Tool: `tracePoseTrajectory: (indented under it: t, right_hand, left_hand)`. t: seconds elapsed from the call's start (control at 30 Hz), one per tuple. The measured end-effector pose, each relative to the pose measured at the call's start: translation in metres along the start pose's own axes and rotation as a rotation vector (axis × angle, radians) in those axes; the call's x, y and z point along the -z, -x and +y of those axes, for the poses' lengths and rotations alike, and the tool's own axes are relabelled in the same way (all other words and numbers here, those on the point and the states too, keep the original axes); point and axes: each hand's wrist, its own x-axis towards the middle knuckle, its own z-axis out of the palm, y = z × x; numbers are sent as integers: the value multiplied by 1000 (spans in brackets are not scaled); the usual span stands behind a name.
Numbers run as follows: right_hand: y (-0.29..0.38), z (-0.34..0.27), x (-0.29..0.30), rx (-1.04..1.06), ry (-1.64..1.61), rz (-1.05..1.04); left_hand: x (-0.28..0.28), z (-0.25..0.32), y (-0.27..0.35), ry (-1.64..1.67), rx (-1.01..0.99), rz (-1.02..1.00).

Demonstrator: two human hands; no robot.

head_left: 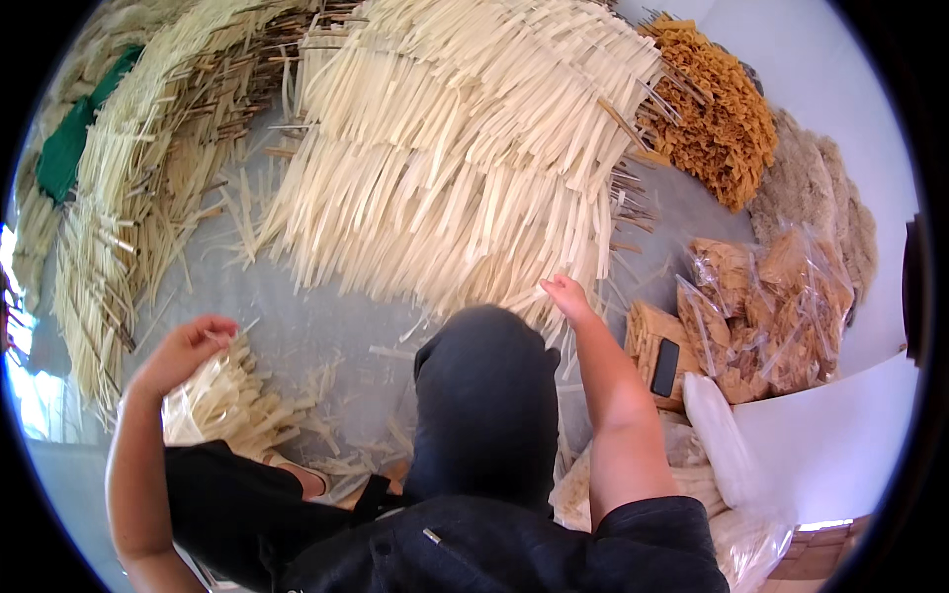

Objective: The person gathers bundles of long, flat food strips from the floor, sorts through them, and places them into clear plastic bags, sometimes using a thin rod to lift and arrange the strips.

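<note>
My left hand (202, 339) is raised over a heap of loose pale flat strips (222, 396) that lies partly in clear plastic. Its fingers are bent, and a thin pale sliver shows at their tips; whether they grip it is unclear. At the near edge of a broad layered pile of pale flat strips (445, 170), my right hand (569, 298) is close to or touching the strips, palm side hidden. Pale strip ends show beside its fingertips, but I cannot tell if it holds one. A dark head covering (485, 408) hides the floor between my arms.
Another long pile of strips with thin brown sticks (148, 193) curves along the left, near green cloth (67, 148). Orange-brown ruffled pieces (712, 111) stand at back right. Bagged brown pieces (771, 311) and a dark phone (665, 367) on a brown bundle lie right. Scraps litter the grey floor sheet (356, 319).
</note>
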Motion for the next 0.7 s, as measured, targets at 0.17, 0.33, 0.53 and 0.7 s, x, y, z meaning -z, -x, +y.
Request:
tracePoseTrajectory:
  t: [0.17, 0.33, 0.53, 0.7]
  right_hand:
    - [-61, -24, -28, -126, -17, 419]
    - [-122, -1, -22, -198, 62, 669]
    - [-170, -31, -47, -379, -495, 455]
    - [-168, -42, -61, -283, -58, 652]
  left_hand:
    - [-37, -43, -32, 46, 222, -45]
    - [-72, -99, -60, 86, 382, -21]
    - [-94, -117, -89, 211, 477, -79]
    - [-102, -122, -97, 272, 505, -35]
